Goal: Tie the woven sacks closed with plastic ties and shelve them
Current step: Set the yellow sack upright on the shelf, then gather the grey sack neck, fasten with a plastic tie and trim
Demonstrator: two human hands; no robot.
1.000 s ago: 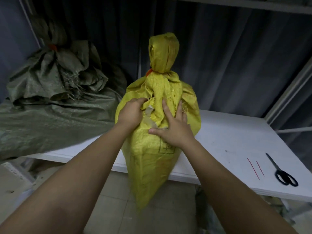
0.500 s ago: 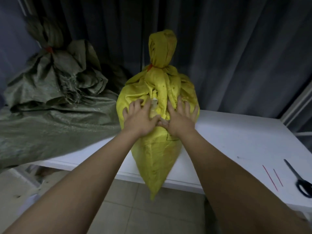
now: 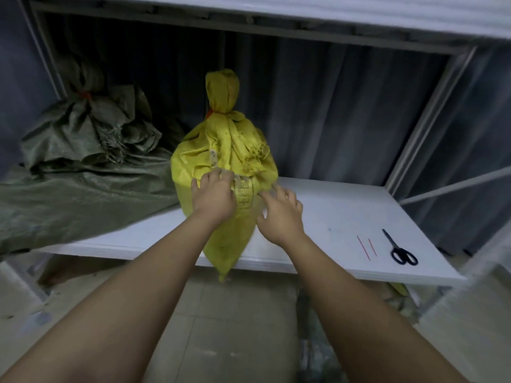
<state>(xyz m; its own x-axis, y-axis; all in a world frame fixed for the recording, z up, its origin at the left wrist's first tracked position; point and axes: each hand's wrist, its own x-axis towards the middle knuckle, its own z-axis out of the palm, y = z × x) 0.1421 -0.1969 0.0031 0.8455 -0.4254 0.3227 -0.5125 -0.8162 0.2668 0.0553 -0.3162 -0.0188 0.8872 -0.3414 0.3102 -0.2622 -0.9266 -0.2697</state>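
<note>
White shelf board (image 3: pixel 345 205), grey curtain (image 3: pixel 331 111) behind, pale tiled floor (image 3: pixel 235 327), dim light

You're in a storeroom.
You face a metal-framed rack with a white shelf board (image 3: pixel 331 205), tied woven sacks on it, one yellow sack (image 3: pixel 221 161) and a green sack (image 3: pixel 88 134), a dark curtain (image 3: pixel 331 111) behind and bare floor tiles (image 3: pixel 235 327) below.

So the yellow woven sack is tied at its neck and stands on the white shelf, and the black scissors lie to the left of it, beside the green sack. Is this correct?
Not quite. The head view shows the black scissors on the right part of the white shelf, next to two thin red ties, far from the green woven sack. The yellow woven sack is indeed tied at its neck and stands on the shelf.
</note>
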